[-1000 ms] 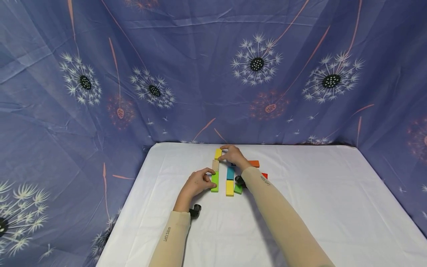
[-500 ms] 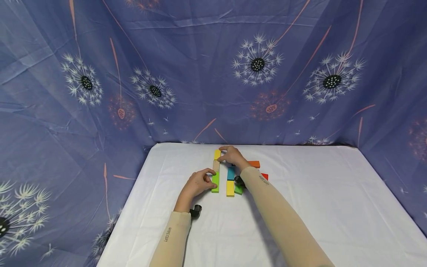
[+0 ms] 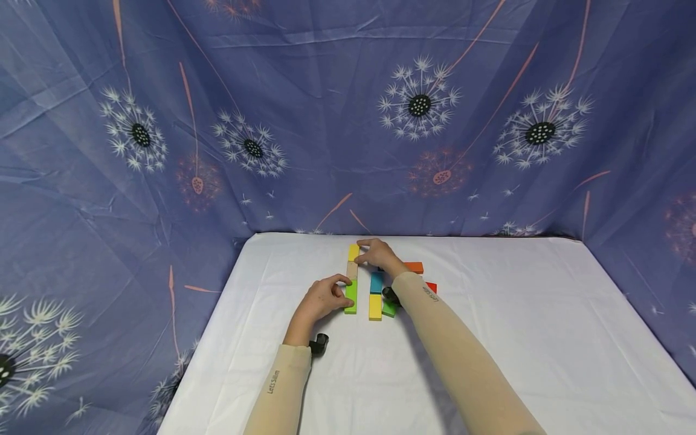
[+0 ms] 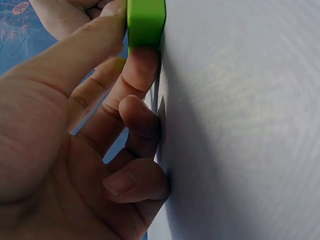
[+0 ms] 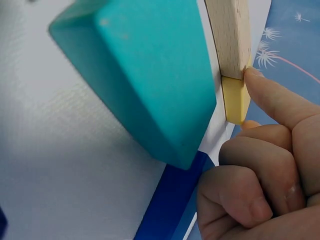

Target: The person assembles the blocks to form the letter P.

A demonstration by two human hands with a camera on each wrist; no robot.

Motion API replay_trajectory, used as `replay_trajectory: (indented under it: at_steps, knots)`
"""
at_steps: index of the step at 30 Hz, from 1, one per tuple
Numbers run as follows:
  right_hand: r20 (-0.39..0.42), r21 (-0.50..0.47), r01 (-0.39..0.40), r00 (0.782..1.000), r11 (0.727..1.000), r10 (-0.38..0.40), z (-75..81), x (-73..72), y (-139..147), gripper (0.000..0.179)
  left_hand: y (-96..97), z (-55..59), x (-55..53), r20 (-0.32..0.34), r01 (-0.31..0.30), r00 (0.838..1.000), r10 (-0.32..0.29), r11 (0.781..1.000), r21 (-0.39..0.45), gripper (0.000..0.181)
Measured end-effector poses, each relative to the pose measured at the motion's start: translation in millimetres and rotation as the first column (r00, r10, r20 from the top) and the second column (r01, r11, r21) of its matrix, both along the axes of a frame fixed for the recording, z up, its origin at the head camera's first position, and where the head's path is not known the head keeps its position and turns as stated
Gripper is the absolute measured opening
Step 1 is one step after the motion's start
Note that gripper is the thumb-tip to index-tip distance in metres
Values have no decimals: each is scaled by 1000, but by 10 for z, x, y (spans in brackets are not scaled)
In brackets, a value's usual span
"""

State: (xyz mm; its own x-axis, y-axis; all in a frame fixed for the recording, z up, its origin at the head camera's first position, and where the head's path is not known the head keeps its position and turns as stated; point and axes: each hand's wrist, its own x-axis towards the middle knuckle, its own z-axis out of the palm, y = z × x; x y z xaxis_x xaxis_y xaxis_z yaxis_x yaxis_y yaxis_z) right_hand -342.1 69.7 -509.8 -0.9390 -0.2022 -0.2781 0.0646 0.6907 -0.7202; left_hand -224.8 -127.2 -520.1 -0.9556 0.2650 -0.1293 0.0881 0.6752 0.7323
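Head view: a row of three blocks runs away from the person, its far end near the back edge of the white-covered surface, where a blue dandelion-print curtain hangs. White cloth spreads broadly right of the blocks and toward the person; only a narrow strip parts this row from the next, made of a teal block and a near yellow block. The left hand, bent at the fingers, pinches the light green block at the row's near end. The right hand has thumb and forefinger around the far yellow block, its other fingers curled. Between these lies a pale wooden block, fine-grained and flat-sided, touching the far yellow block end to end. The painted blocks are smooth and oblong; the right forearm partly hides a red block and a dark green block.
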Motion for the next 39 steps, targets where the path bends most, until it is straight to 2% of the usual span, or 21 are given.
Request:
replay_trajectory:
  at_steps: [9, 19, 30, 39]
  knots:
    - [-38, -47, -17, 999, 999, 15, 12, 42, 137, 68, 11, 1, -9, 5, 11, 1000, -11, 1000, 3, 47]
    - [-88, -91, -49, 995, 995, 41, 26, 203, 358, 66, 26, 2, -17, 15, 12, 1000, -12, 1000, -1, 47]
    - [-106, -126, -8, 994, 992, -5, 134, 488, 493, 68, 16, -16, -19, 23, 6, 1000, -6, 1000, 0, 47]
    - [-39, -181, 49, 998, 982, -57, 107, 756, 563, 68, 2, -21, 2, 33, -8, 999, 8, 1000, 4, 47]
